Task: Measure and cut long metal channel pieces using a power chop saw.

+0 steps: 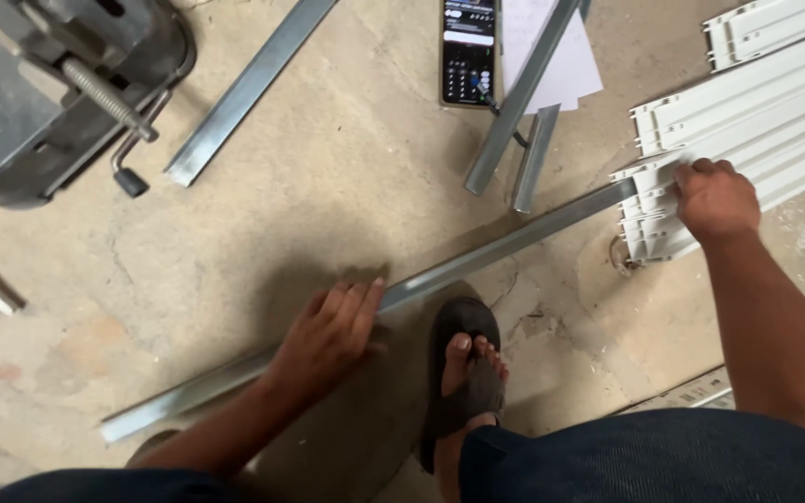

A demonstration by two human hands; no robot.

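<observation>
On concrete floor (pixel 328 186), long grey metal channel (pixel 505 244)

Bare concrete floor (pixel 328 168), cracked and kinda stained, with a long metal channel (pixel 496 250) lying diagonally across the middle and shorter metal strips (pixel 244 93) up near the top edge. White plastic profiles (pixel 757 112) are stacked along the right edge. There's a phone (pixel 468 51) on a sheet of paper (pixel 566 70) by the top edge, and a grey metal vise (pixel 39 93) fills the top left corner.
</observation>
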